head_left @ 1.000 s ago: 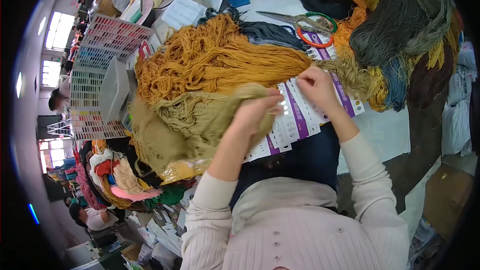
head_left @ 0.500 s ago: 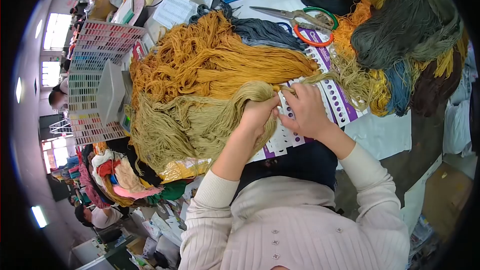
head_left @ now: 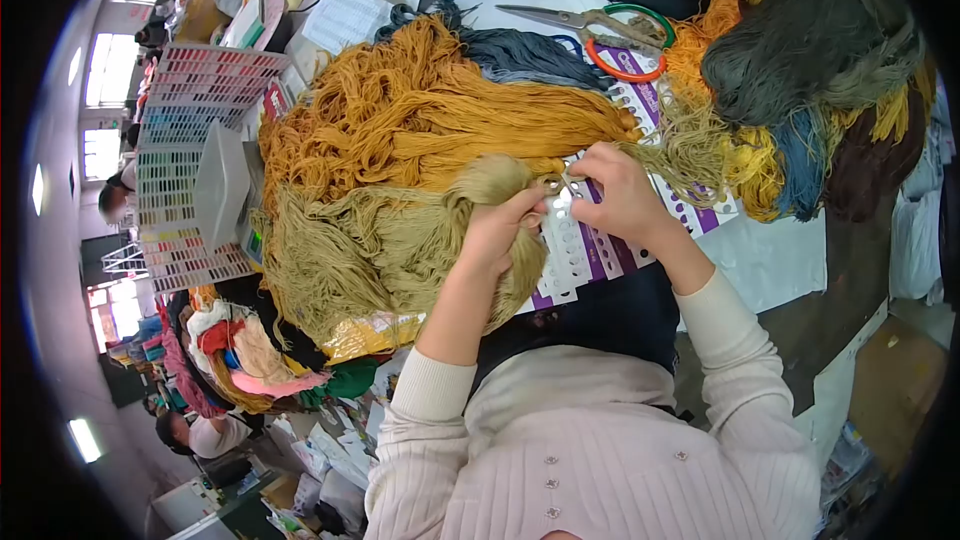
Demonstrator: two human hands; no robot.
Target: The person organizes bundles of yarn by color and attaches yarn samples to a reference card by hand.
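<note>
A thick hank of khaki thread [head_left: 380, 250] lies on the table, its bunched end folded over in my left hand [head_left: 495, 230], which is closed around it. Right beside it, my right hand [head_left: 620, 195] is bent with thumb and fingers pinched close to the edge of a card; a bit of thread seems to be between them, though it is small and partly hidden. White-and-purple cards with rows of round holes [head_left: 575, 255] lie under both hands. Above them stretches a hank of golden-orange thread [head_left: 480, 120], its end fixed at the cards.
Scissors with orange and green handles [head_left: 625, 55] lie beyond the cards. Grey-green thread [head_left: 790, 50] and other coloured hanks are heaped at the right. On the left stand a colour sample chart [head_left: 180, 180] and a clear plastic tray [head_left: 220, 180]. A person [head_left: 205, 432] sits farther off.
My left hand has shifted slightly left and down with the khaki thread. My right hand has risen a little and its fingers have changed their pinch, uncovering more of the card holes.
</note>
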